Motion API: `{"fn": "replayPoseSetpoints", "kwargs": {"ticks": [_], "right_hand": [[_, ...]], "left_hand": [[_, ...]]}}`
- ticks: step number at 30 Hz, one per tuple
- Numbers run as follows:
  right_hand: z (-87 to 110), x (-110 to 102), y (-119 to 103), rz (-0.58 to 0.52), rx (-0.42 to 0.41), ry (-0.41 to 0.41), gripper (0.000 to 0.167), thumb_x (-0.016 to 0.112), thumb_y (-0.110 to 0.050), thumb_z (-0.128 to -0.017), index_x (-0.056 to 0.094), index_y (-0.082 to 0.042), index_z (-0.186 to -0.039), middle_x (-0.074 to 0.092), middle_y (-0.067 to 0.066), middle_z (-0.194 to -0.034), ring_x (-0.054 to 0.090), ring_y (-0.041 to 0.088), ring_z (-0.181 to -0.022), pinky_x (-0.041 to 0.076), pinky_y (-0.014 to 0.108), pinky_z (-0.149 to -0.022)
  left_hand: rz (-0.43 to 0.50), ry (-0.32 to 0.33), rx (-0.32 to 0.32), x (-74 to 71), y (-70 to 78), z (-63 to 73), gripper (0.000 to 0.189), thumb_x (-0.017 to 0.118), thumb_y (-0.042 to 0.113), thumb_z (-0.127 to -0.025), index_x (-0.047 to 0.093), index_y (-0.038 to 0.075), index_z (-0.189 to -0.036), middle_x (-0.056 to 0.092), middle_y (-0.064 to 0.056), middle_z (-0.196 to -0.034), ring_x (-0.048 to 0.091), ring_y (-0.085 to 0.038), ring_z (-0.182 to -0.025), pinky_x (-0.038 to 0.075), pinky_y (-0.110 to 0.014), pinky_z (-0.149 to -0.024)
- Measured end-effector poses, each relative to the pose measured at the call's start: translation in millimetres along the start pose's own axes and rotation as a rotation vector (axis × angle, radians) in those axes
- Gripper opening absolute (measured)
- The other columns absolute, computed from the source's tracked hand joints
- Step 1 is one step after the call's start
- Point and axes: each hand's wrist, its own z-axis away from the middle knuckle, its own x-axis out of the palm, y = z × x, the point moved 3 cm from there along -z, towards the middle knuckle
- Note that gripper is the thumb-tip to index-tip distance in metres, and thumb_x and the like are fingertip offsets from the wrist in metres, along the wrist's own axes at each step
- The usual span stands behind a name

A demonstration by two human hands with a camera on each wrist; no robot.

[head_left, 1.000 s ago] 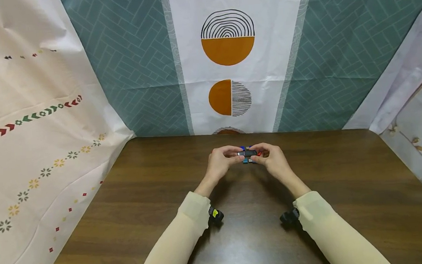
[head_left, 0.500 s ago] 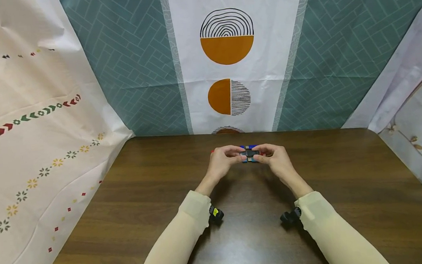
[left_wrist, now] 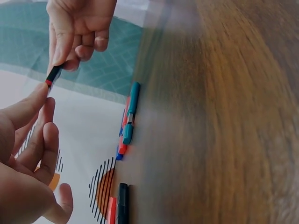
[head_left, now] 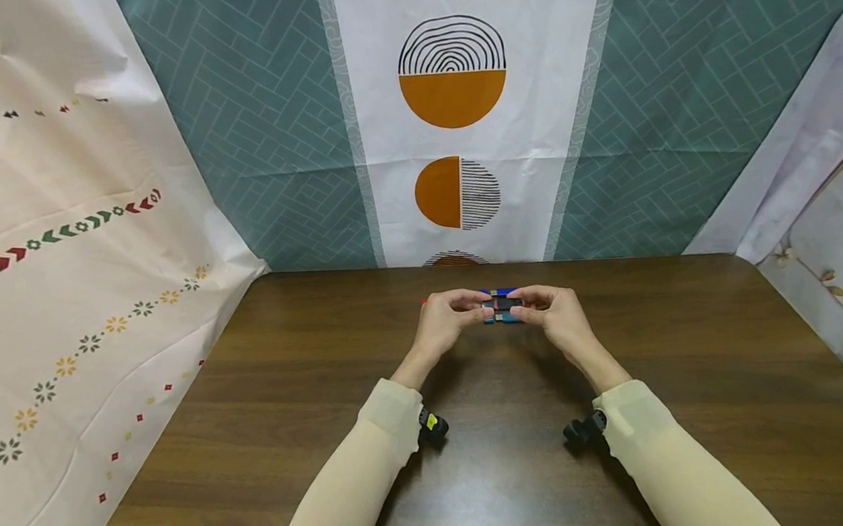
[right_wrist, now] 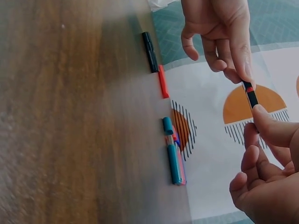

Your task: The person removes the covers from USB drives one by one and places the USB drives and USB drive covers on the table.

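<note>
Both hands meet near the far side of the brown table. Between them is a small black USB stick [head_left: 508, 304] with a red band near its middle. My left hand [head_left: 442, 324] pinches its left end between thumb and fingers, and my right hand [head_left: 558, 318] pinches the right end. In the left wrist view the stick [left_wrist: 54, 73] slants above the tabletop, its two ends covered by fingertips. Beyond the hands lies a teal USB stick [left_wrist: 133, 99], a bare metal stretch showing between its body and cap. Red and blue sticks lie close behind it, partly hidden.
A black piece [right_wrist: 150, 51] and a red piece [right_wrist: 163, 81] lie side by side, left of the teal stick. The wooden table [head_left: 316, 439] ends at a patterned curtain [head_left: 289, 124]. A cream cloth [head_left: 88, 242] hangs along the left edge.
The right hand has shifted slightly right. A red band now shows in the middle of the held stick, where earlier it looked dark with a silvery left end. The left hand has barely moved.
</note>
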Motion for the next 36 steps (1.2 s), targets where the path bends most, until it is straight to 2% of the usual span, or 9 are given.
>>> {"fn": "replayPoseSetpoints", "kwargs": {"ticks": [8, 14, 18, 22, 24, 31, 36], "right_hand": [[0.5, -6.1, -2.6, 0.009, -0.028, -0.002, 0.028, 0.079, -0.005, -0.092, 0.074, 0.007, -0.117, 0.061, 0.005, -0.088, 0.053, 0.017, -0.084, 0.050, 0.031, -0.071], [0.7, -9.3, -1.7, 0.006, -0.036, -0.003, 0.028, 0.080, -0.005, -0.092, 0.074, 0.007, -0.117, 0.061, 0.007, -0.088, 0.053, 0.018, -0.084, 0.049, 0.030, -0.070], [1.3, -13.2, -1.7, 0.009, -0.041, 0.011, 0.030, 0.079, -0.007, -0.093, 0.074, 0.006, -0.119, 0.060, 0.009, -0.089, 0.051, 0.018, -0.085, 0.047, 0.028, -0.069], [6.3, -18.5, -14.4, 0.021, -0.019, 0.019, 0.030, 0.076, -0.004, -0.095, 0.072, 0.008, -0.121, 0.060, 0.011, -0.091, 0.049, 0.018, -0.084, 0.044, 0.023, -0.067], [6.1, -19.7, -17.2, 0.035, -0.005, 0.016, 0.030, 0.074, -0.002, -0.095, 0.071, 0.010, -0.122, 0.060, 0.012, -0.093, 0.049, 0.019, -0.084, 0.044, 0.025, -0.067], [-2.6, -25.0, -1.6, 0.033, -0.021, 0.036, 0.032, 0.077, -0.005, -0.095, 0.071, 0.008, -0.124, 0.062, 0.008, -0.095, 0.050, 0.016, -0.085, 0.045, 0.025, -0.069], [-2.5, -29.5, 0.3, 0.043, -0.019, 0.043, 0.032, 0.078, -0.007, -0.095, 0.072, 0.005, -0.123, 0.063, 0.005, -0.096, 0.051, 0.016, -0.087, 0.046, 0.026, -0.072]], "left_hand": [[-0.022, -0.004, 0.007, 1.2, 2.2, -0.8, 0.023, 0.084, 0.024, -0.090, 0.082, 0.015, -0.111, 0.078, -0.001, -0.096, 0.069, -0.017, -0.087, 0.056, -0.034, -0.080], [-0.027, -0.005, 0.036, 2.0, 5.2, -1.9, 0.023, 0.084, 0.023, -0.090, 0.082, 0.013, -0.110, 0.078, -0.002, -0.093, 0.070, -0.015, -0.084, 0.056, -0.031, -0.079], [-0.013, 0.005, 0.036, 0.7, 3.8, -2.0, 0.024, 0.084, 0.022, -0.090, 0.081, 0.012, -0.111, 0.079, -0.002, -0.096, 0.069, -0.016, -0.087, 0.056, -0.033, -0.081], [0.010, 0.030, 0.017, -3.5, 0.2, -2.4, 0.026, 0.083, 0.024, -0.091, 0.081, 0.014, -0.114, 0.079, -0.001, -0.100, 0.067, -0.019, -0.093, 0.055, -0.038, -0.086], [0.020, 0.041, 0.013, -4.6, -1.0, -3.1, 0.025, 0.083, 0.023, -0.091, 0.081, 0.014, -0.114, 0.078, -0.001, -0.100, 0.066, -0.019, -0.095, 0.054, -0.038, -0.087], [0.051, 0.045, 0.049, 2.5, 2.6, -7.9, 0.023, 0.084, 0.021, -0.090, 0.082, 0.012, -0.111, 0.072, -0.002, -0.090, 0.063, -0.016, -0.085, 0.050, -0.028, -0.076], [0.040, 0.045, 0.039, 9.2, 4.1, -9.5, 0.024, 0.083, 0.021, -0.091, 0.082, 0.011, -0.112, 0.073, -0.002, -0.092, 0.060, -0.017, -0.083, 0.048, -0.026, -0.071]]}}
